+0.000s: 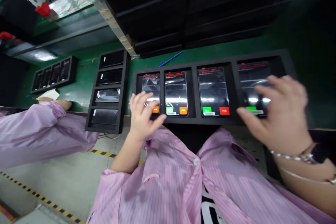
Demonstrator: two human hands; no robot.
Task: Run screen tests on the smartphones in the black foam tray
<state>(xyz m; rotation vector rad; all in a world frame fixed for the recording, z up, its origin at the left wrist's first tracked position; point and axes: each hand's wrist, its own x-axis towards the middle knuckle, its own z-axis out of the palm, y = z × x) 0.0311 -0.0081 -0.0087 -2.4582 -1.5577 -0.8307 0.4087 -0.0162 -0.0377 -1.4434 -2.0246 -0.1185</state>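
Note:
In front of me a black foam tray point(194, 87) holds several phones in separate slots, their screens lit with red text and coloured buttons. My left hand point(143, 113), fingers spread, is over the leftmost phone point(151, 87) and partly covers it. Over the rightmost phone point(252, 80) is my right hand point(283, 112), its fingers apart and holding nothing; it hides part of that screen. Between my hands lie two uncovered phones, one with green and orange buttons point(176, 92), the other with green and red buttons point(214, 91). Whether any fingertip touches glass I cannot tell.
A second black tray point(96, 112) with dark phones stands to the left, a third tray point(75, 71) farther off. Behind my tray lie a blue pen point(170, 58) and stacked black trays point(157, 17). A co-worker's pink sleeve point(47, 133) is at far left.

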